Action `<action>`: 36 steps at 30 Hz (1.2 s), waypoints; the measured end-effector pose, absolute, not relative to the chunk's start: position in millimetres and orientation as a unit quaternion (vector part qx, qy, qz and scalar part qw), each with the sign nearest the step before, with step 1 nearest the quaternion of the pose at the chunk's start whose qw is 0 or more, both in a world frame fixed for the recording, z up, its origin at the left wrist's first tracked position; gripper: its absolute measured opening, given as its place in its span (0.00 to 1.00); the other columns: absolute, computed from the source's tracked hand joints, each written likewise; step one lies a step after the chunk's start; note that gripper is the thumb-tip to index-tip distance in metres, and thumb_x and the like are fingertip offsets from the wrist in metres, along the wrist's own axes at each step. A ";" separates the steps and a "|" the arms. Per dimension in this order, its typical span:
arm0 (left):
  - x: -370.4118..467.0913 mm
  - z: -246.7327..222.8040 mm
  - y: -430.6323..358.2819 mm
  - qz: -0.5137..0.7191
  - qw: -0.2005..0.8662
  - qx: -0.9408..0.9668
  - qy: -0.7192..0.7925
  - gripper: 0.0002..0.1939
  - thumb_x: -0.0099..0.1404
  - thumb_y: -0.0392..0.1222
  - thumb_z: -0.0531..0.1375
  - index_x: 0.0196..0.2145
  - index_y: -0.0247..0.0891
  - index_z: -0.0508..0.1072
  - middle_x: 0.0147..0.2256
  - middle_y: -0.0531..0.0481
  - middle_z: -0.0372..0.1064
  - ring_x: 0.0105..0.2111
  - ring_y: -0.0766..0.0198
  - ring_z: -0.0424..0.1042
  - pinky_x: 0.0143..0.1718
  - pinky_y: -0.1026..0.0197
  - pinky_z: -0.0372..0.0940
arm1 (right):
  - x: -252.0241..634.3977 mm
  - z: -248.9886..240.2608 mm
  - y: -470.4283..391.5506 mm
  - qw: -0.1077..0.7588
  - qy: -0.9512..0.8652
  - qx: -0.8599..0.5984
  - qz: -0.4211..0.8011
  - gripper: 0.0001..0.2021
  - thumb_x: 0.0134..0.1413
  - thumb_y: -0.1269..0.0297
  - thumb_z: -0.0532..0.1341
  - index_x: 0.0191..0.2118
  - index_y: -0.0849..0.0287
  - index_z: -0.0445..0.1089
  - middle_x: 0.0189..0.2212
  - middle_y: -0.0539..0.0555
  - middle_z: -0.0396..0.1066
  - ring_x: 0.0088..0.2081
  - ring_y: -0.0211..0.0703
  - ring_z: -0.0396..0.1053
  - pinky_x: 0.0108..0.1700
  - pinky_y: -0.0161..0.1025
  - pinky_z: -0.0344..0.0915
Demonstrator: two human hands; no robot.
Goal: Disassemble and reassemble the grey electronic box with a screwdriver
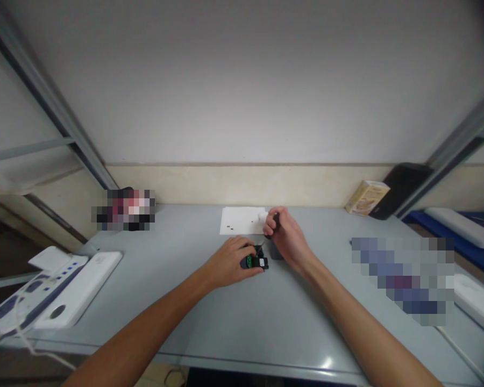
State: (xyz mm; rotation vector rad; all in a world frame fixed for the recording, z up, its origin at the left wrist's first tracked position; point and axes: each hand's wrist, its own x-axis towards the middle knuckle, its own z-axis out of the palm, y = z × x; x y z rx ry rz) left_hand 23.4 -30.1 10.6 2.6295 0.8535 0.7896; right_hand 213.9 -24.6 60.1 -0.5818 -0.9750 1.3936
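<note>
My left hand (233,262) is closed around a small black electronic device (260,263) on the table, its green circuit board showing. In my right hand (289,236) is a screwdriver (276,220) with a dark handle. Its thin shaft slants down to the left, and the tip is at the device's upper part; whether it sits in a screw is too small to tell. Partly hidden behind my right hand, a dark grey flat piece (277,251) lies on the table. Several tiny dark bits, perhaps screws, lie on a white sheet of paper (237,215) just beyond my hands.
The grey table (177,317) meets a wall at the back. On the left are a white power strip (84,290) and cables. A yellow box (367,198) and a black case (403,188) stand back right. Blurred-out items lie at both sides.
</note>
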 end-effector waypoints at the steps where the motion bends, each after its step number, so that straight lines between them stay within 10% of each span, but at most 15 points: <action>1: 23.4 11.0 -30.2 0.272 0.132 0.907 0.293 0.15 0.64 0.54 0.65 0.40 0.40 0.75 0.48 0.44 0.71 0.49 0.55 0.70 0.54 0.51 0.65 | 214.2 59.8 -24.0 0.620 -0.428 -0.260 0.604 0.16 0.62 0.45 0.58 0.42 0.51 0.70 0.28 0.48 0.63 0.30 0.39 0.64 0.36 0.38 0.62; 6: 23.7 11.5 -30.1 0.273 0.128 0.907 0.293 0.15 0.65 0.54 0.64 0.40 0.40 0.75 0.49 0.44 0.71 0.49 0.54 0.70 0.54 0.50 0.65 | 217.0 61.4 -25.9 0.599 -0.524 -0.339 0.502 0.14 0.60 0.48 0.62 0.40 0.54 0.72 0.37 0.52 0.73 0.39 0.42 0.68 0.43 0.38 0.63; 12: 23.7 10.1 -30.1 0.275 0.131 0.906 0.294 0.16 0.64 0.54 0.65 0.40 0.40 0.74 0.48 0.44 0.71 0.48 0.54 0.70 0.53 0.51 0.65 | 216.2 56.0 -22.5 0.645 -0.485 -0.322 0.495 0.15 0.56 0.50 0.67 0.34 0.53 0.62 0.26 0.45 0.67 0.29 0.38 0.66 0.38 0.37 0.63; 18: 24.1 10.7 -30.3 0.275 0.137 0.904 0.296 0.15 0.64 0.54 0.66 0.40 0.40 0.73 0.47 0.45 0.72 0.48 0.55 0.70 0.53 0.52 0.65 | 216.2 59.2 -21.7 0.633 -0.426 -0.261 0.591 0.17 0.63 0.46 0.57 0.48 0.51 0.69 0.27 0.47 0.62 0.29 0.39 0.63 0.34 0.38 0.62; 23: 24.5 11.2 -30.7 0.265 0.137 0.904 0.307 0.16 0.63 0.55 0.66 0.39 0.40 0.71 0.44 0.46 0.73 0.46 0.54 0.70 0.51 0.52 0.65 | 217.0 65.6 -28.6 0.612 -0.410 -0.247 0.629 0.10 0.58 0.54 0.66 0.33 0.54 0.69 0.39 0.51 0.69 0.38 0.41 0.68 0.43 0.39 0.64; 29: 25.1 13.4 -31.3 0.254 0.133 0.904 0.318 0.17 0.63 0.55 0.66 0.38 0.39 0.69 0.43 0.46 0.73 0.45 0.54 0.70 0.50 0.52 0.65 | 214.3 63.6 -27.8 0.618 -0.401 -0.224 0.638 0.13 0.61 0.48 0.62 0.35 0.51 0.67 0.23 0.45 0.54 0.23 0.36 0.53 0.29 0.36 0.57; 36: 24.9 9.6 -29.8 0.264 0.118 0.906 0.310 0.17 0.63 0.55 0.66 0.38 0.39 0.70 0.45 0.46 0.73 0.46 0.54 0.71 0.51 0.52 0.65 | 217.9 67.8 -30.7 0.588 -0.413 -0.229 0.657 0.12 0.59 0.51 0.64 0.38 0.54 0.73 0.38 0.53 0.69 0.37 0.42 0.67 0.42 0.40 0.64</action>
